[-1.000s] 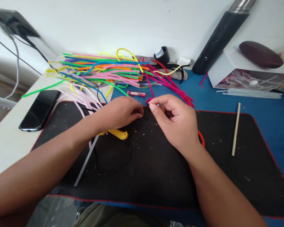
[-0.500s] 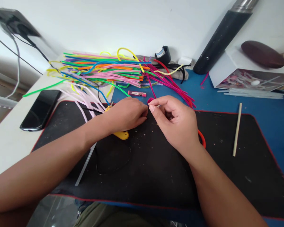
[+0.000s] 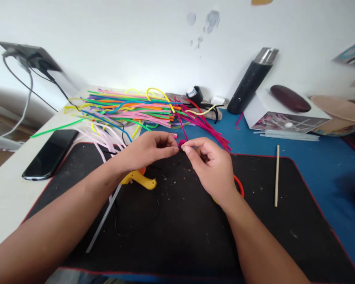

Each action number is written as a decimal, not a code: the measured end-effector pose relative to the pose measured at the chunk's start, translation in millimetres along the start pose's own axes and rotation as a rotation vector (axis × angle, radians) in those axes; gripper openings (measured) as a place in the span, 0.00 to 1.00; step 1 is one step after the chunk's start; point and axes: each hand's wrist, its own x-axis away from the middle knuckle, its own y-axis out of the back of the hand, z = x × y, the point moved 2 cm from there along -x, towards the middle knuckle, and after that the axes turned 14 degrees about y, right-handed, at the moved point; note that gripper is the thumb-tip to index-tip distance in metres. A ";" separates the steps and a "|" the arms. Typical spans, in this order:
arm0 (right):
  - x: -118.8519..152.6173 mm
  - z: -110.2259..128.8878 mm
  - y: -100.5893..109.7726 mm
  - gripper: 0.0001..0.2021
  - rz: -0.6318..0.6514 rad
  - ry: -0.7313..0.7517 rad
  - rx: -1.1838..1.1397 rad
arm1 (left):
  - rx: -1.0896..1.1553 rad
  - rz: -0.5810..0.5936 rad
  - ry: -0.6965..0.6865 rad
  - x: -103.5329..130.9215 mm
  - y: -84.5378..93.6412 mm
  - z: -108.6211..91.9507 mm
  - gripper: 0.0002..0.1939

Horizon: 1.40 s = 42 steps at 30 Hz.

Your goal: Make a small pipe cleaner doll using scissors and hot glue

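Observation:
A small magenta pipe-cleaner coil point(image 3: 181, 143) sits between my fingertips, above the far part of the black mat. My right hand point(image 3: 214, 165) pinches it between thumb and index finger, the other fingers curled. From the left, my left hand point(image 3: 150, 150) meets the coil's edge with thumb and fingertips pressed together. Below my left wrist lies a yellow glue gun point(image 3: 142, 180), partly covered by the forearm. A translucent glue stick point(image 3: 103, 221) extends from behind it. A red-orange ring point(image 3: 239, 186) lies partly hidden under my right wrist.
Many coloured pipe cleaners point(image 3: 130, 106) are heaped along the wall, with magenta ones point(image 3: 207, 128) beside them. A phone point(image 3: 51, 154) lies at left. A wooden stick point(image 3: 277, 175) rests on the mat point(image 3: 183, 236). A black flask point(image 3: 250, 85) and a white box point(image 3: 256, 106) stand at back right.
The view has tilted up and shifted right. My left hand has turned from a closed fist, bringing its fingertips to the coil. My right hand keeps its pinch.

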 end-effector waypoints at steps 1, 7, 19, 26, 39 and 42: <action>0.5 -0.4 0.6 0.06 -0.020 -0.007 -0.004 | 0.181 -0.007 0.022 0.7 1.7 -1.8 0.13; 2.1 -1.4 2.5 0.07 -0.096 0.014 -0.013 | 0.773 0.068 0.103 -1.1 -12.6 -5.9 0.19; 0.6 7.8 1.3 0.04 -0.126 0.160 0.075 | 0.975 0.168 0.157 8.4 -35.1 -7.1 0.19; 3.4 6.9 -2.7 0.05 -0.075 0.209 0.123 | 0.971 0.212 0.194 9.8 -40.5 -0.4 0.17; 2.1 7.5 -2.2 0.06 -0.112 0.029 -0.027 | 0.874 0.077 0.167 15.6 -36.4 -0.3 0.18; 1.2 3.5 -2.3 0.08 -0.118 -0.097 -0.214 | 0.801 0.013 0.112 16.3 -35.9 -0.9 0.17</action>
